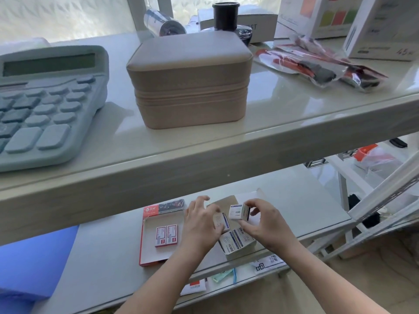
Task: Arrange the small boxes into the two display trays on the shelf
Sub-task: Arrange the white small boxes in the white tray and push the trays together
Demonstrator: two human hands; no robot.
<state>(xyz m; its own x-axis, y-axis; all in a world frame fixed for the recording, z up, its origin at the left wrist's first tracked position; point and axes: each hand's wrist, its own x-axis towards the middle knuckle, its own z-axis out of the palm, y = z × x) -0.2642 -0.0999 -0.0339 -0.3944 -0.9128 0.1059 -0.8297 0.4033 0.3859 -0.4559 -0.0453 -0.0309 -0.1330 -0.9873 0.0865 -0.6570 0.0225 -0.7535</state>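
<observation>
Two hands (229,225) handle white boxes (235,242); red tray (142,241) holds two.

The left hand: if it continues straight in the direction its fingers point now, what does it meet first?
The left hand points away from the person. Its fingers already lie over a small white box in the brown tray. Beyond that, probably the tray's far wall; depth is unclear.
</observation>
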